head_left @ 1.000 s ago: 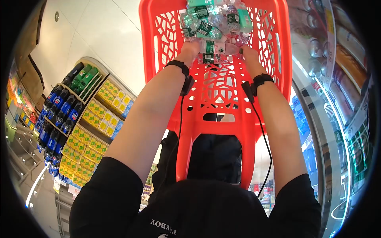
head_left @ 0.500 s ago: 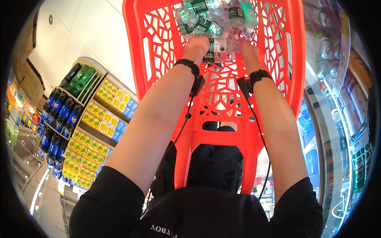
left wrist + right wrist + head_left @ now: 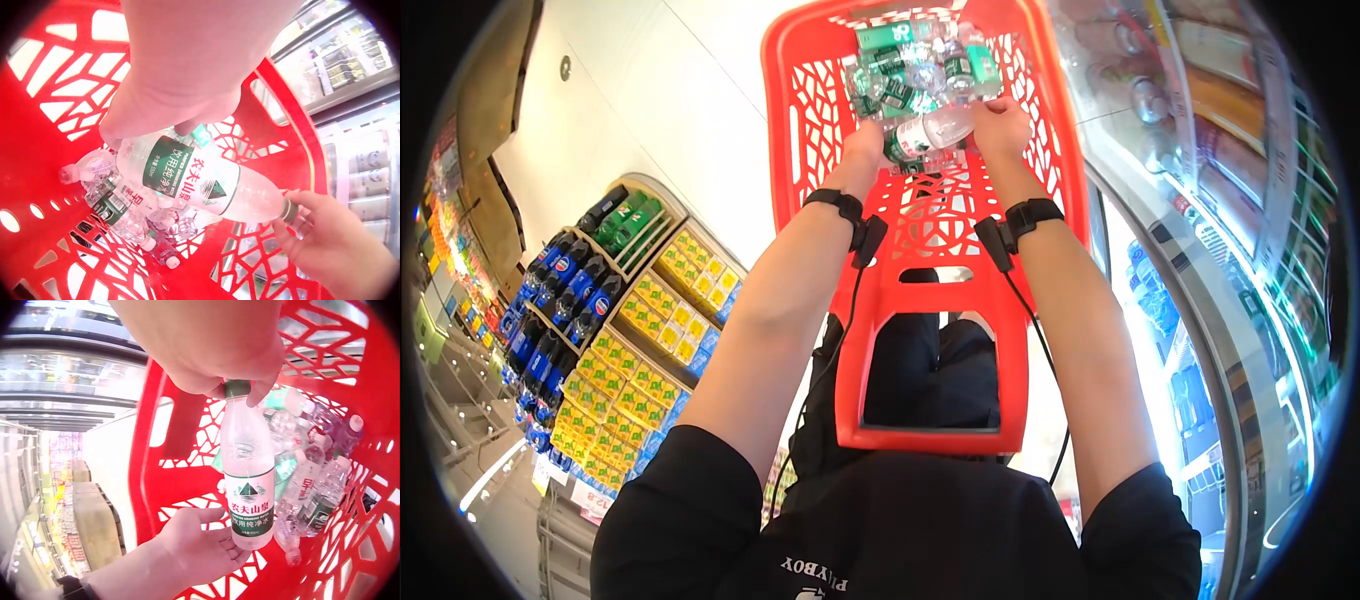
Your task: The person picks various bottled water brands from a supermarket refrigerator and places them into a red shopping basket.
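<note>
The bottle (image 3: 249,447) was clear plastic with a dark green cap (image 3: 237,389) and 1 wrap-around label (image 3: 251,503) in white and green, printed with red characters. Its contents appeared colourless; the fill level could not be determined. It was located inside the upper part of a red cart (image 3: 898,295), held lengthwise between the 2 hands.

The right hand (image 3: 1003,128) pinched the cap end between thumb and fingers. The left hand (image 3: 862,148) grasped the opposite end, with its fingers curled about the base and partly covering it. The label lay exposed between the 2 grips.

Loose bottles (image 3: 905,97), several with green labels, lay jumbled in the cart beneath and beyond the held bottle. Lattice walls enclosed them on both sides. A black strap was noted on each wrist.

To the person's left stood shelving with yellow cartons (image 3: 605,390) and dark bottles (image 3: 565,272) with blue labels. To the right stood a lit cooler (image 3: 1190,375).
</note>
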A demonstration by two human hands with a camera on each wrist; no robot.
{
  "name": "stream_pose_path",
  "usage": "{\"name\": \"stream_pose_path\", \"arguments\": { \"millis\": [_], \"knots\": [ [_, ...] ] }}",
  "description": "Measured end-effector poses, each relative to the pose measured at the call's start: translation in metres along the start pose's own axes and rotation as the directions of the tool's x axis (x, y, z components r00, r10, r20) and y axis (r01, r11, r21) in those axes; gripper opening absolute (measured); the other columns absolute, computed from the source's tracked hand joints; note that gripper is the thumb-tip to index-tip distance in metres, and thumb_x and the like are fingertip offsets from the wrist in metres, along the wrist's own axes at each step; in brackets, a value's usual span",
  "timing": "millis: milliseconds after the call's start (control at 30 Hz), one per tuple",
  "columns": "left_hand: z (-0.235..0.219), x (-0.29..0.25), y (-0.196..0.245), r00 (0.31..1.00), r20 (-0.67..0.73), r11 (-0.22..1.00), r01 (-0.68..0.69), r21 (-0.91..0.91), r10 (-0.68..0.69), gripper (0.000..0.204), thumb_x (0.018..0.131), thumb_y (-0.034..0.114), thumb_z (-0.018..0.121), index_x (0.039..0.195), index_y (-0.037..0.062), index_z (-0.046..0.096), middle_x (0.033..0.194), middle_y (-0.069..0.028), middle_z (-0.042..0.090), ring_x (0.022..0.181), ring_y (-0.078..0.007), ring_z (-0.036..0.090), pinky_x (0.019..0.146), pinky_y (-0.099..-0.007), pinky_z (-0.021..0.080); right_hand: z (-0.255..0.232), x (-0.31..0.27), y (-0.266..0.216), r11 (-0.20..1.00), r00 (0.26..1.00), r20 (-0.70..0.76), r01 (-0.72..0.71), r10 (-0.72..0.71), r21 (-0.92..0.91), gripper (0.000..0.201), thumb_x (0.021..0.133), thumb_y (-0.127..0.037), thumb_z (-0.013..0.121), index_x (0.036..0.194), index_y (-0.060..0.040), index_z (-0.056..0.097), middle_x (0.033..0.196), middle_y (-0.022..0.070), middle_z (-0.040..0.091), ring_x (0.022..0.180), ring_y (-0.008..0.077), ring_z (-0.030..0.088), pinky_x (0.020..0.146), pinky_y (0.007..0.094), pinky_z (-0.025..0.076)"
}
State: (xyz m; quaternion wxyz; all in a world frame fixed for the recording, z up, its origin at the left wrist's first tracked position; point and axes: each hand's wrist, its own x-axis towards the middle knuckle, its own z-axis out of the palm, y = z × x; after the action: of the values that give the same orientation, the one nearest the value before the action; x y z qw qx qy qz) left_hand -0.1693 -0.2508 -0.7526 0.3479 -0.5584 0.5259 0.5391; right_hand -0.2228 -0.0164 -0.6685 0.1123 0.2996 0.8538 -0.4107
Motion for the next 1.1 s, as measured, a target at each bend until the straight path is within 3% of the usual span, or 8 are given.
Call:
{"name": "stream_pose_path", "arguments": {
  "millis": [133,267,333,367,500,600,767,1100],
  "knots": [
    [0.007,-0.104,0.035,0.992,0.100,0.984,-0.094,0.150,0.080,0.046,0.097,0.024,0.046,0.124,-0.0098,0.061,0.104,-0.0235,0.071,0.081,-0.0300,0.072,0.062,-0.0414,0.055,-0.059,-0.033,-0.065,0.985,0.982,-0.072,0.174,-0.172,0.014,0.025,0.078,-0.024,0.081,0.090,-0.0034,0.075,0.083,0.0114,0.075,0.075,0.0221,0.072,0.073,0.0364,0.056],
    [-0.022,-0.221,0.063,0.871,0.372,0.943,-0.331,-0.039,0.321,0.037,0.104,0.020,0.035,0.113,-0.0051,0.061,0.072,-0.0130,0.064,0.045,-0.0240,0.054,0.036,-0.0387,0.041,-0.160,-0.088,-0.165,0.958,0.966,0.055,0.244,-0.254,0.149,0.026,0.079,-0.029,0.078,0.088,-0.0044,0.074,0.088,0.0162,0.074,0.086,0.0341,0.072,0.081,0.0420,0.055],
    [-0.022,-0.285,0.066,0.749,0.591,0.924,-0.382,0.017,0.299,0.040,0.105,0.021,0.032,0.117,-0.0057,0.060,0.070,-0.0129,0.064,0.042,-0.0241,0.052,0.035,-0.0394,0.041,-0.209,-0.106,-0.190,0.880,0.880,0.093,0.448,-0.465,0.160,0.029,0.085,-0.029,0.078,0.090,-0.0010,0.070,0.079,0.0122,0.072,0.073,0.0216,0.070,0.072,0.0363,0.053],
    [-0.028,-0.349,0.073,0.798,0.504,0.919,-0.394,0.020,0.331,0.040,0.108,0.021,0.032,0.125,-0.0048,0.058,0.085,-0.0157,0.070,0.059,-0.0254,0.066,0.047,-0.0395,0.055,-0.250,-0.128,-0.225,0.835,0.827,0.128,0.527,-0.547,0.158,0.030,0.087,-0.029,0.076,0.091,-0.0003,0.068,0.077,0.0123,0.070,0.073,0.0225,0.067,0.070,0.0375,0.052],
    [-0.014,-0.554,0.063,0.765,0.538,0.917,-0.396,-0.042,0.355,0.039,0.109,0.027,0.037,0.134,0.0042,0.057,0.121,-0.0109,0.071,0.107,-0.0240,0.070,0.092,-0.0385,0.057,-0.369,-0.203,-0.286,0.712,0.710,0.048,0.700,-0.703,0.057,0.035,0.086,-0.032,0.076,0.089,0.0017,0.066,0.078,0.0159,0.065,0.071,0.0280,0.065,0.069,0.0387,0.051],
    [-0.013,-0.579,0.043,0.666,0.645,0.889,-0.456,-0.045,0.375,0.038,0.110,0.026,0.036,0.135,0.0055,0.057,0.124,-0.0096,0.070,0.109,-0.0244,0.070,0.095,-0.0389,0.056,-0.434,-0.246,-0.311,0.547,0.546,-0.044,0.837,-0.837,-0.008,0.036,0.086,-0.034,0.075,0.088,0.0017,0.067,0.077,0.0163,0.065,0.071,0.0291,0.065,0.069,0.0393,0.051],
    [0.001,-0.690,0.013,0.553,0.752,0.849,-0.528,-0.018,0.360,0.040,0.111,0.027,0.035,0.133,-0.0003,0.054,0.124,-0.0141,0.070,0.110,-0.0245,0.071,0.101,-0.0415,0.056,-0.541,-0.332,-0.337,0.486,0.481,-0.083,0.871,-0.873,-0.068,0.040,0.081,-0.033,0.075,0.090,0.0052,0.072,0.078,0.0241,0.070,0.079,0.0395,0.072,0.075,0.0443,0.056],
    [0.064,-0.778,-0.009,0.292,0.949,0.883,-0.468,0.038,0.115,0.044,0.112,0.031,0.037,0.141,0.0003,0.049,0.133,-0.0151,0.063,0.118,-0.0251,0.066,0.104,-0.0423,0.054,-0.671,-0.414,-0.315,0.546,0.479,-0.285,0.804,-0.830,-0.237,0.041,0.080,-0.036,0.076,0.088,0.0042,0.072,0.074,0.0206,0.069,0.071,0.0315,0.071,0.069,0.0395,0.056]
  ]
}}
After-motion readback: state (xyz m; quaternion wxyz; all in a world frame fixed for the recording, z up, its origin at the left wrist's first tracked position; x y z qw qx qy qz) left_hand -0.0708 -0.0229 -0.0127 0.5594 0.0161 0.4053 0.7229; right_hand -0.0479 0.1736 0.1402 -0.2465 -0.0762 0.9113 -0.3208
